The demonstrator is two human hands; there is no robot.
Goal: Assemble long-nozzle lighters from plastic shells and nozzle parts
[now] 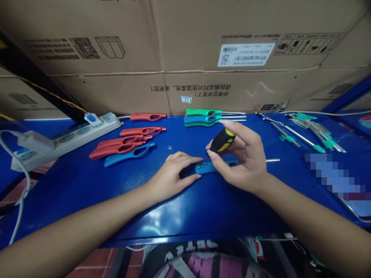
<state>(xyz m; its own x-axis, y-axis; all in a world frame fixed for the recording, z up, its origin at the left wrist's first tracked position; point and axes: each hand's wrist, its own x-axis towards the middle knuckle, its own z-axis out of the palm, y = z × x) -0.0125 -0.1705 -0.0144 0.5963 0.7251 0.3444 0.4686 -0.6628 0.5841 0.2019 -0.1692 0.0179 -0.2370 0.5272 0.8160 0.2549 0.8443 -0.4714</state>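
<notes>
A blue long-nosed lighter [209,168] lies flat on the blue table, its metal tube pointing right. My left hand [169,175] pinches the rounded handle end between thumb and forefinger. In my right hand [249,162] is a black-and-yellow screwdriver [222,143], held tilted, its tip down at the lighter's handle end. Whether the tip sits in a screw is too small to tell. My right hand hides part of the lighter's middle. A few small screws [169,147] lie just beyond my left hand.
Red handle shells [121,148] and a blue one [130,155] lie at left, beside a white power strip [69,137]. Green and blue lighters [203,117] lie at the back. Metal tubes with green parts [319,131] and a phone-like device [344,189] are at right. Cardboard [188,38] stands behind.
</notes>
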